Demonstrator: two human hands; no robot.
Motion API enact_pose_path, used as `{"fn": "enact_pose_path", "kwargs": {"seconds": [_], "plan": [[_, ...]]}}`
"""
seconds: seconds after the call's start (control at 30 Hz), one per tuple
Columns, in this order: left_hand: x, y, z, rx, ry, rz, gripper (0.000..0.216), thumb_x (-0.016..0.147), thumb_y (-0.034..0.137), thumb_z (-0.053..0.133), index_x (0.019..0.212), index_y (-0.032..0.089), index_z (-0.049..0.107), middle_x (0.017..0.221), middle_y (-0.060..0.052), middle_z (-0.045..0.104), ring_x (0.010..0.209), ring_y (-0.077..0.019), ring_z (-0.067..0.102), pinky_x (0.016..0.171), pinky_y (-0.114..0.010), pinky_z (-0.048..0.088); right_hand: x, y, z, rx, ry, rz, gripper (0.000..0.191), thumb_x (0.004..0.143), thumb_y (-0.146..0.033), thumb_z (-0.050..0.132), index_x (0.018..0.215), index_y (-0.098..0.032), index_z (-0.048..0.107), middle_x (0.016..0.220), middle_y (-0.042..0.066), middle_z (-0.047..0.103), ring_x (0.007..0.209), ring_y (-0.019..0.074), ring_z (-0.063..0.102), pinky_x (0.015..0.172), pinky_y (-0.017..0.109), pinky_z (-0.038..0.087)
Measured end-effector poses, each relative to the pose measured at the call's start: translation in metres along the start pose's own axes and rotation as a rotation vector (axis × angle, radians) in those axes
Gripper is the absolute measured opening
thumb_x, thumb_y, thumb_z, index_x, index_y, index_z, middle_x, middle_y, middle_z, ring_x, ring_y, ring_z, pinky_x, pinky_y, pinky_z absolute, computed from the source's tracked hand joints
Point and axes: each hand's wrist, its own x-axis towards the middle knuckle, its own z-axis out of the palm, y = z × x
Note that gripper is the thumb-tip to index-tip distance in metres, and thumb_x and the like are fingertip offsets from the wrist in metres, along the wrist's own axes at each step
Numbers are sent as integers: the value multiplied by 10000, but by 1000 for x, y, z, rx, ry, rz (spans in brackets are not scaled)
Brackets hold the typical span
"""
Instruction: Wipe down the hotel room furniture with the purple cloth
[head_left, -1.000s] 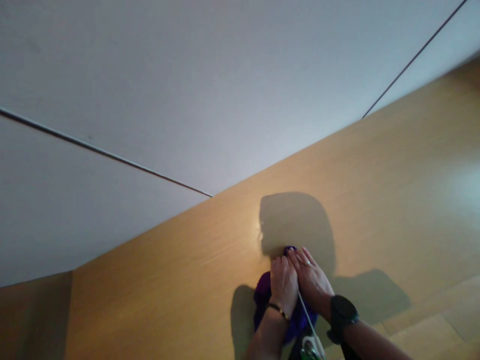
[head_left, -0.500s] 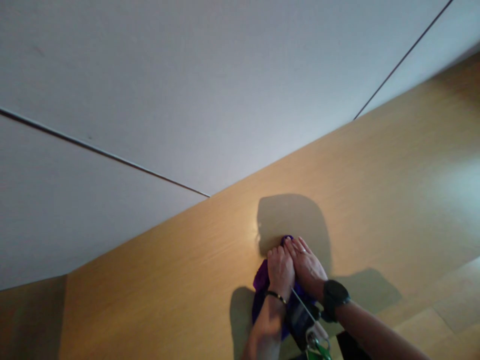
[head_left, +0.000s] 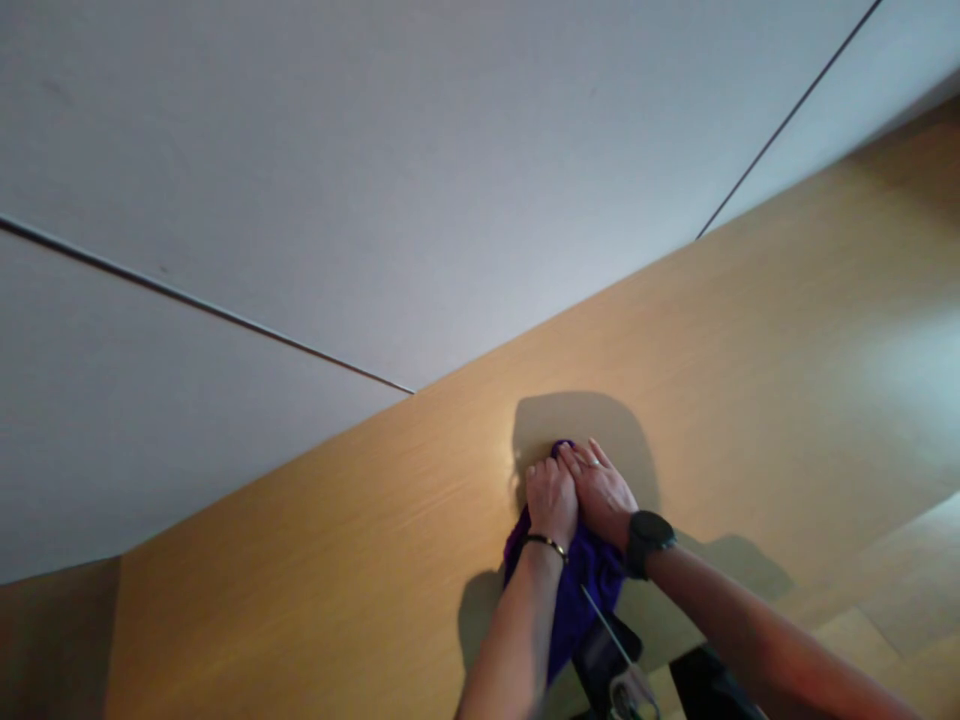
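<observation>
Both my hands press a purple cloth (head_left: 574,590) flat against a light wooden panel (head_left: 750,370). My left hand (head_left: 550,496), with a thin dark bracelet at the wrist, lies with curled fingers on the cloth's upper end. My right hand (head_left: 596,488), with a ring on one finger and a black watch (head_left: 646,538) at the wrist, rests beside it, its fingers laid over the cloth. The cloth hangs down between my forearms.
A pale grey surface (head_left: 375,180) crossed by thin dark seams meets the wooden panel along a slanting edge. A dark object with a light cord (head_left: 611,650) hangs close below my arms. My head's shadow falls on the wood above my hands.
Both hands have slid the purple cloth up along the wooden panel, away from me. More of my forearms and the hanging cloth show now.
</observation>
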Motion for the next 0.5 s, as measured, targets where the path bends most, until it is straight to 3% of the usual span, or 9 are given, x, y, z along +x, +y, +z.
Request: {"fn": "enact_pose_path", "kwargs": {"seconds": [0.17,0.37,0.5], "plan": [[-24,2,12,66,-4,72,362,931,89,398,1254,103,560,937,-100,625,885,-216,593,808,-371,460,-23,-9,2,1,-19,7,397,888,-117,541,1283,-96,570,1361,99,528,1262,243,467,1127,455,382],[-11,1,7,107,53,43,376,944,91,355,1269,89,545,957,-118,620,918,-214,591,834,-375,459,-10,-5,-1,-5,-16,31,446,915,-129,508,1358,-79,493,1392,106,495,1288,266,421,1183,514,256],[-40,4,19,142,15,77,383,924,114,432,1290,103,546,956,-106,625,889,-218,590,825,-378,481,-31,-20,-1,18,-48,1,449,865,-148,594,1307,-86,548,1348,106,538,1254,253,462,1139,471,352]]}}
